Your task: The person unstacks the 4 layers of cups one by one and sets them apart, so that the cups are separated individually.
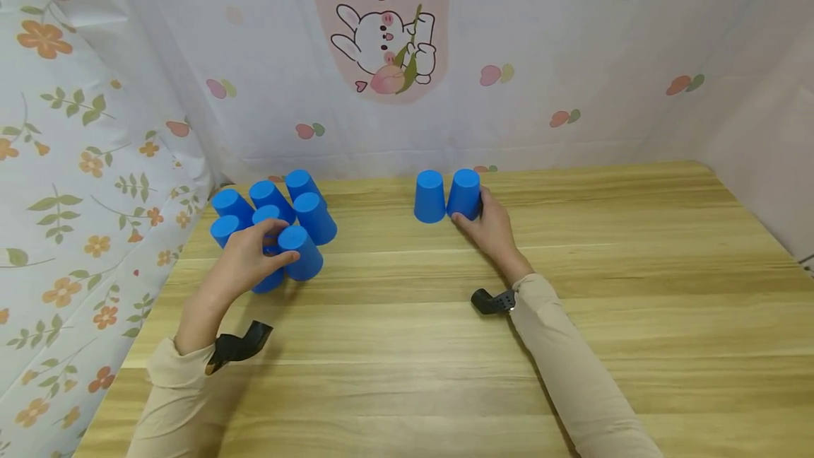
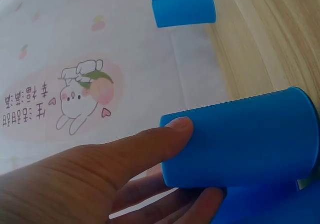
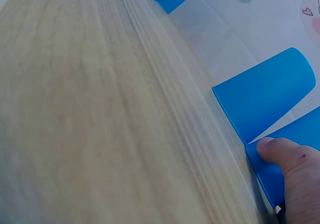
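In the head view my left hand (image 1: pixel 240 260) holds an upside-down blue plastic cup (image 1: pixel 305 259) at the near right corner of a group of similar cups. The left wrist view shows its thumb on one side of the held cup (image 2: pixel 250 139) and fingers on the other. Farther right, my right hand (image 1: pixel 494 232) grips another upside-down blue cup (image 1: pixel 464 193) low on its side. Just left of that stands a matching cup (image 1: pixel 429 198); their rims meet or nearly meet. In the right wrist view the thumb presses near the rim of the gripped cup (image 3: pixel 267 179).
Several more upside-down blue cups (image 1: pixel 314 218) stand close together behind and left of my left hand. They rest on a wood-grain table (image 1: pixel 394 345). A white printed cloth (image 1: pixel 540 41) hangs along the back edge, and a floral cloth (image 1: pixel 76 182) along the left.
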A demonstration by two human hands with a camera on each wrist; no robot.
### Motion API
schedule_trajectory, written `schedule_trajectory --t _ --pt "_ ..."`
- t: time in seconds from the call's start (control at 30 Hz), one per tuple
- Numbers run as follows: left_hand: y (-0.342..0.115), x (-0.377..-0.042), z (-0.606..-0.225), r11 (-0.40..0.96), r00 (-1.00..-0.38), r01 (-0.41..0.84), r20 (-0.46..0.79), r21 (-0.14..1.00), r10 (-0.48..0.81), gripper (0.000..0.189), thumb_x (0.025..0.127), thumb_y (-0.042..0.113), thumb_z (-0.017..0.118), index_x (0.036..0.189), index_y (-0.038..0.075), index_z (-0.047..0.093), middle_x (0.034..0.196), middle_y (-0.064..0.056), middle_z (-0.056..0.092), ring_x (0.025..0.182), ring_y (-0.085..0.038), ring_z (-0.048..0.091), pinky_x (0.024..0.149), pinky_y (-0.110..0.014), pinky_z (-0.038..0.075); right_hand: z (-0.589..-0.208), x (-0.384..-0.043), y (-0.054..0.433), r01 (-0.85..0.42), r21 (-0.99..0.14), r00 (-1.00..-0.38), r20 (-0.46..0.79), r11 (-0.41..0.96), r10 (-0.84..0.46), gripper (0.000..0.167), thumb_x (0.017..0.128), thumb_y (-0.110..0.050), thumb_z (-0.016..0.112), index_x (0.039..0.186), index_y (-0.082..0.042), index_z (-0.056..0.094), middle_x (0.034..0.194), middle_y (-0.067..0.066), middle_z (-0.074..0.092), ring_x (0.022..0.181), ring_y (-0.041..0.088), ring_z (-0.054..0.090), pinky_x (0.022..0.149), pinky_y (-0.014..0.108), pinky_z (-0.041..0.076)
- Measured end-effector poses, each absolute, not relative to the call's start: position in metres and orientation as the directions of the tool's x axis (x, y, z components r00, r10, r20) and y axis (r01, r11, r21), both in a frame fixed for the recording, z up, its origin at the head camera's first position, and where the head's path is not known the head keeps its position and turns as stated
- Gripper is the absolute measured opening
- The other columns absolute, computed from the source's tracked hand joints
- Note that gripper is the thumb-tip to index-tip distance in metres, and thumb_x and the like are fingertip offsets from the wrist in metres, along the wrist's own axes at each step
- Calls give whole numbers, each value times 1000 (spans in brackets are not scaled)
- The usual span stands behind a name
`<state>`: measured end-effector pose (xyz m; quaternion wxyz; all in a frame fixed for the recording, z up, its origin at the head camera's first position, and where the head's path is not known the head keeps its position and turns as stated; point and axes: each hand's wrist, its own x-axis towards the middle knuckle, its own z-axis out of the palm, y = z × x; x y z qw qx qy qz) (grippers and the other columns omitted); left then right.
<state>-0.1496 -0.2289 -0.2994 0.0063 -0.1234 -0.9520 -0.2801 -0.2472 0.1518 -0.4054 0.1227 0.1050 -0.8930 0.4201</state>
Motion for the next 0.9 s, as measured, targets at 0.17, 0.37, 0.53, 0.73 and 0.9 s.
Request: schedule_trajectory --t 0.17,0.37,0.53,0.73,0.9 --pt "-226 -149 -300 823 -975 216 77 525 207 54 83 13 71 124 -12 48 119 -31 54 104 -45 55 85 -55 46 -404 -246 153 -288 -728 -949 301 622 -88 71 83 -20 71 137 8 34 129 28 47 118 41 46 99 52 36" --pt "-222 -150 -303 820 -978 206 87 534 189 56 83 8 70 128 -12 45 120 -32 53 107 -46 54 88 -54 44 -405 -247 156 -296 -721 -945 315 627 -84 70 83 -20 71 136 7 34 129 28 47 118 41 46 98 52 37" --pt "-218 -146 -301 844 -981 196 103 500 167 55 82 6 70 127 -13 46 117 -33 54 107 -46 52 88 -56 43 -407 -247 155 -285 -726 -951 298 626 -87 70 83 -20 71 136 7 34 129 27 47 118 40 46 99 51 37" --pt "-211 -136 -287 869 -979 195 147 455 143 56 82 4 69 129 -14 44 122 -34 50 113 -48 47 89 -57 41 -403 -247 153 -286 -728 -950 300 623 -86 70 83 -19 71 137 7 34 129 28 47 118 41 46 98 52 37" --pt "-197 -128 -279 872 -969 238 168 428 182 54 83 6 69 128 -11 46 127 -30 48 119 -46 42 93 -56 38 -405 -248 152 -285 -727 -950 300 625 -85 70 83 -20 71 137 8 34 129 28 47 117 41 47 98 51 38"
